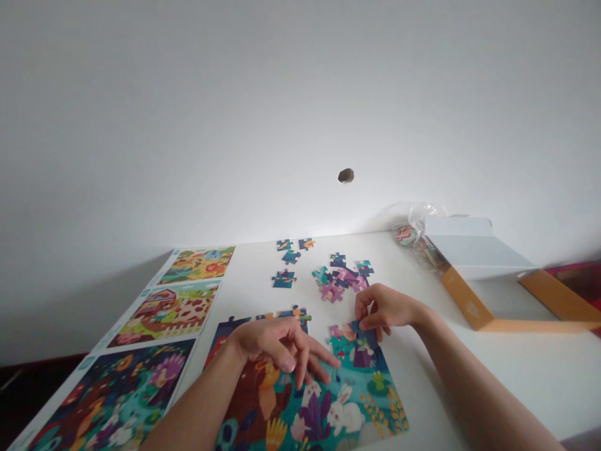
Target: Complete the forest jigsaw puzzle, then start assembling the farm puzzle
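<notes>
In the head view, I take the jigsaw [345, 401] as my landmark; it lies on the white bench [530, 369]. At its far right corner, my right hand [379, 305] has its grip pinched on a dark blue piece [367, 337], thumb on top, fingers curled by the outer edge. I can't tell whether the piece is seated. My left hand [284, 344] lies over the jigsaw's far left part, grip spread and pinching nothing, fingers reaching toward its middle.

Beyond the jigsaw lies a cluster of loose pieces [332, 290]; left of it are picture sheets [117, 394]; well to its right stands an orange box [488, 325].

I judge the piece to be light, stiff card, slightly slick on its printed face, with tabs that could bend. The plain outer edge seems the best hold, fingertips flat.
</notes>
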`<state>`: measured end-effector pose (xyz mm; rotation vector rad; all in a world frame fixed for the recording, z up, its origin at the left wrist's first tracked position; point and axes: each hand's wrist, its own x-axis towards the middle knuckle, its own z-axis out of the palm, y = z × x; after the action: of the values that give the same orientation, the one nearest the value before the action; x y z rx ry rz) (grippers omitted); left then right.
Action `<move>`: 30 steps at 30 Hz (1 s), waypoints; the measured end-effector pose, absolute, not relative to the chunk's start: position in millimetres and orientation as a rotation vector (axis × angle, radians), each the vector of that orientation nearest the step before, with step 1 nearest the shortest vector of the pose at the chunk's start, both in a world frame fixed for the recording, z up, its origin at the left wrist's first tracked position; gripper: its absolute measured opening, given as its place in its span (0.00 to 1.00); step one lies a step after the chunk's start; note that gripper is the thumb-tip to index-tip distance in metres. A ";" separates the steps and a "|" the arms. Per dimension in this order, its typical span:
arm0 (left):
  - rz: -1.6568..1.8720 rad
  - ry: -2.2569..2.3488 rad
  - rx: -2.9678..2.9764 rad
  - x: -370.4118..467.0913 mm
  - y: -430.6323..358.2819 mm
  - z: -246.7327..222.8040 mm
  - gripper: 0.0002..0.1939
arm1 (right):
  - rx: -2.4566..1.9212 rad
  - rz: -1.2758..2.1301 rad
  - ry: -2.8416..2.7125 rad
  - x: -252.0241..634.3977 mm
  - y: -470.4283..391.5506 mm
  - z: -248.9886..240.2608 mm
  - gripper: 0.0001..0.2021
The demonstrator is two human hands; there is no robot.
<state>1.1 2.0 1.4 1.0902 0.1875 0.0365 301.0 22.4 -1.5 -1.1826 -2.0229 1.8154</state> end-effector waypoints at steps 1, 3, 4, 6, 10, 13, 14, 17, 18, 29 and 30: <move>0.037 0.186 1.094 0.6 2.3 -0.2 0.14 | -1.190 1.820 -2.026 301.0 22.1 -1.7 0.09; 0.031 0.181 1.103 0.0 3.0 -2.1 0.14 | -1.208 1.800 -2.046 301.1 21.8 -1.5 0.09; 0.031 0.181 1.105 -0.1 3.2 -2.4 0.15 | -1.216 1.779 -2.062 301.2 21.8 -1.1 0.09; 0.031 0.185 1.109 0.2 3.5 -1.4 0.15 | -1.228 1.717 -2.088 301.4 21.9 -0.1 0.09; 0.023 0.191 1.115 1.6 3.3 3.6 0.15 | -1.226 1.626 -2.105 302.3 22.4 -0.1 0.08; 0.019 0.186 1.130 1.9 3.3 5.3 0.15 | -1.210 1.565 -2.133 303.0 22.5 -1.6 0.07; 0.021 0.189 1.133 1.7 3.4 5.3 0.15 | -1.190 1.541 -2.143 302.9 22.7 -1.9 0.07; 0.025 0.205 1.126 1.2 3.1 4.9 0.15 | -1.107 1.448 -2.135 301.8 24.6 -1.9 0.06; 0.022 0.204 1.121 1.1 2.6 5.2 0.15 | -1.100 1.381 -2.109 301.4 25.9 -2.1 0.06; 1.398 1.168 1.474 -7.1 26.2 -11.6 0.11 | -1.524 0.597 -1.905 299.5 46.5 -28.1 0.07; 1.445 1.453 1.576 -9.9 31.0 -16.2 0.10 | -1.542 0.570 -1.896 298.6 47.1 -29.5 0.06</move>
<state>-9.9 31.0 -16.2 1.5761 1.4526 1.4447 298.6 47.1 -29.5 -1.5416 -1.8958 0.5700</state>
